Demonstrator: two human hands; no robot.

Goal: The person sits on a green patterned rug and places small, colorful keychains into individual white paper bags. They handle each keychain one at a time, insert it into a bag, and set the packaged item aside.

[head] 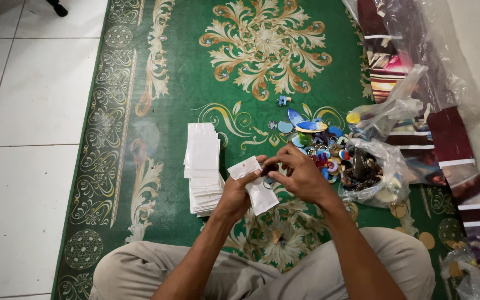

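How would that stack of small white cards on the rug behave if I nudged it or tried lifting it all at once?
The stack of white cards already leans and fans out unevenly, so a nudge would probably slide the top ones off. The cards look thin and light, so lifting them all likely needs a firm pinch. The card in the left hand seems to bend slightly, suggesting they flex.

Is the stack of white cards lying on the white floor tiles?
No, the stack of white cards lies on the green carpet, beside the left hand.

Small white card (254,186), flat rectangle with one punched hole near top edge, held tilted above green carpet, lower end unsupported
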